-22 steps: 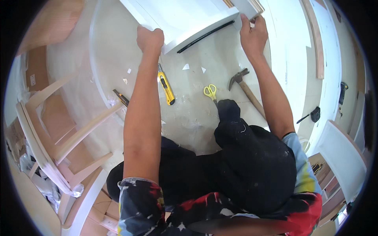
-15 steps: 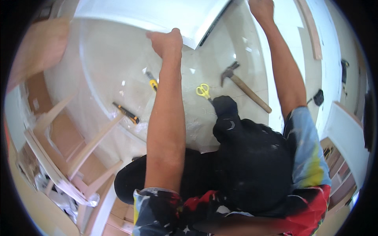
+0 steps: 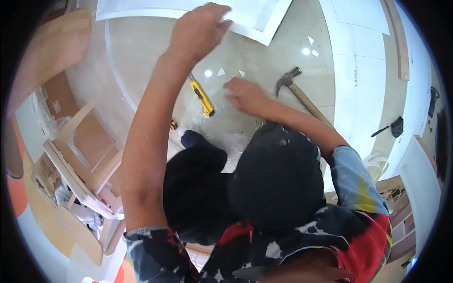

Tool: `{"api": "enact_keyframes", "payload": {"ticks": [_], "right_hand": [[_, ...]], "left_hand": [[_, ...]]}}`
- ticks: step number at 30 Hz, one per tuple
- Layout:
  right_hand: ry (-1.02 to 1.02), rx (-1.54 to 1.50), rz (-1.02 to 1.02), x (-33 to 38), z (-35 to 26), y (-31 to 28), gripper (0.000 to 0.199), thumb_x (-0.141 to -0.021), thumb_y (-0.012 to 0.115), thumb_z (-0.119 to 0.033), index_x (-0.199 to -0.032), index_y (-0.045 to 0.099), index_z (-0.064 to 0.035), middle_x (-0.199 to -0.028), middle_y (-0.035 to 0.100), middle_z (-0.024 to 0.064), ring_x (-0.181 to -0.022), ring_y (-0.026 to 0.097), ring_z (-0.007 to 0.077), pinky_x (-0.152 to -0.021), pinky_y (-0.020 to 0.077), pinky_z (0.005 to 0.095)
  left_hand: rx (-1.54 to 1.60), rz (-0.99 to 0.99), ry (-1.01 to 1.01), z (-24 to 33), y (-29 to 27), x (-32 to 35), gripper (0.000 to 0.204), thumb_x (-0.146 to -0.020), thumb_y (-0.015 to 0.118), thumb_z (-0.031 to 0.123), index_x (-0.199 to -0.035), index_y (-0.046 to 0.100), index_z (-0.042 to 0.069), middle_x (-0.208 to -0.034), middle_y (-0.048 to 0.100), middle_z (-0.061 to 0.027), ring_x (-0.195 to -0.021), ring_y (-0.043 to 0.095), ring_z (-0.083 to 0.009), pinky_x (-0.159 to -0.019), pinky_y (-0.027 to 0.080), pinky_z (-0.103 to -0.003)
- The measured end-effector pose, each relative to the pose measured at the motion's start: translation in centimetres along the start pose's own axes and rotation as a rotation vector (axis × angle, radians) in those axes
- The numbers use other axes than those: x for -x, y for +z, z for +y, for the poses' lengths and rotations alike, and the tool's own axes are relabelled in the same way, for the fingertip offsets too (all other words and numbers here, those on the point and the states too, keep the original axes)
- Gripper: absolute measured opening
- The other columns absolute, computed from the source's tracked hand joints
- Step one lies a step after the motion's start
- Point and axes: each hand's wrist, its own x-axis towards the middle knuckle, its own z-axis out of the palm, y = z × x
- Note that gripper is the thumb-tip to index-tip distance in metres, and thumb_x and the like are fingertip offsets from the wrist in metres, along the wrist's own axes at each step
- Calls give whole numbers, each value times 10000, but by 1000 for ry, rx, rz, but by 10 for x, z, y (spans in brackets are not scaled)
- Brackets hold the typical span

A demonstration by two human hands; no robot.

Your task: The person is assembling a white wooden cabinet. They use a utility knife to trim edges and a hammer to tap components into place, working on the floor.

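Left hand [image 3: 200,30] raised against the white panel [image 3: 179,12], fingers loosely curled over its near edge, grip itself not clear. Right hand [image 3: 245,96] low over the pale floor [image 3: 141,52], just right of the yellow utility knife [image 3: 202,98], fingers partly bent, nothing seen in it (palm hidden). Hammer [image 3: 299,94] just right of that hand; knife well below the panel

Bare pale glossy floor [image 3: 151,52] lies open between the white flat panel [image 3: 188,9] and the yellow utility knife [image 3: 203,98]; a wooden-handled claw hammer [image 3: 299,92] flanks the right hand [image 3: 245,96].
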Motion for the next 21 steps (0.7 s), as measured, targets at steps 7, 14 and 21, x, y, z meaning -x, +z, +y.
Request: {"api": "enact_keyframes", "payload": {"ticks": [7, 14, 21], "right_hand": [[-95, 133, -6, -100, -5, 127, 565, -868, 670, -259, -1319, 475, 20, -1192, 567, 253, -1074, 605, 406, -894, 511, 487], [264, -17, -429, -58, -20, 21, 413, -802, 579, -37, -1208, 555, 32, -1192, 602, 240, -1108, 610, 384, -931, 493, 471], [876, -615, 308, 27, -39, -76, 335, -905, 489, -122, -1202, 586, 0, -950, 647, 206, -905, 640, 297, -833, 510, 419]], "left_hand": [[64, -136, 350, 25, 28, -11, 329, -820, 737, 247, -1065, 649, 45, -1031, 672, -102, -915, 660, -288, -834, 509, -417], [11, -271, 417, 26, 43, -16, 295, -809, 751, 228, -992, 612, 42, -934, 628, -87, -860, 643, -260, -707, 530, -381], [29, -182, 532, 16, 58, -17, 193, -816, 712, 208, -829, 582, 66, -782, 572, -70, -745, 630, -237, -629, 529, -350]]}}
